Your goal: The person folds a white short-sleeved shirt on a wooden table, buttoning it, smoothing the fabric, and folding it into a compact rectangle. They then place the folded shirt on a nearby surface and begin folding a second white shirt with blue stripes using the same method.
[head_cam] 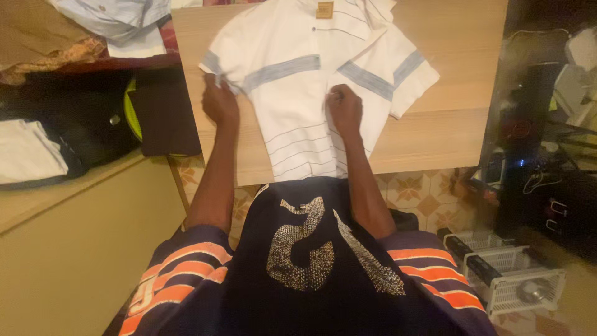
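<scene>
A white short-sleeved shirt (pixel 292 93) with grey-blue bands and thin stripes lies spread on a light wooden table (pixel 448 130), its hem hanging over the near edge. My left hand (pixel 219 101) pinches the end of the left sleeve by the blue band. My right hand (pixel 345 107) rests with closed fingers on the middle front of the shirt, gripping the fabric near the placket.
A dark pile of clothes and bags (pixel 81 124) lies on a low surface to the left, with a folded white cloth (pixel 28 152) and striped garments (pixel 118 22) behind. White plastic baskets (pixel 516 280) sit on the tiled floor at right, beside dark cluttered gear (pixel 547 155).
</scene>
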